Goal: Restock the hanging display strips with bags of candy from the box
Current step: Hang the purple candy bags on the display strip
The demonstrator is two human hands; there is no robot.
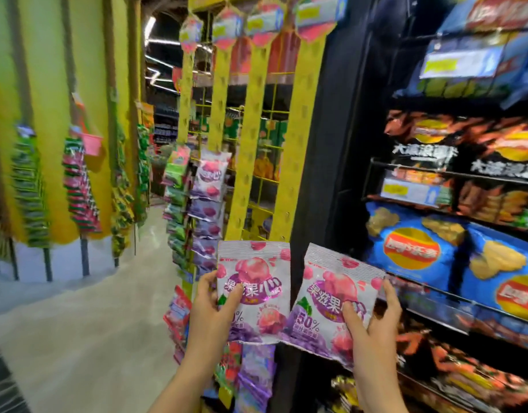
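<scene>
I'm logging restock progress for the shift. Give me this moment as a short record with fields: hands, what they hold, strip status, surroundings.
left hand: left hand grips left candy bag by its lower left edge
right hand: right hand grips right candy bag at its lower right
bags: same pink and purple design, side by side, not yet hung
strips: two bare yellow strips right above the bags; purple-bag strip part filled
right side: chip shelves
box: not in view

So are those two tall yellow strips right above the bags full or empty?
Empty along the visible stretch: both yellow strips hang bare, while the strip to their left carries purple candy bags lower down.
</scene>
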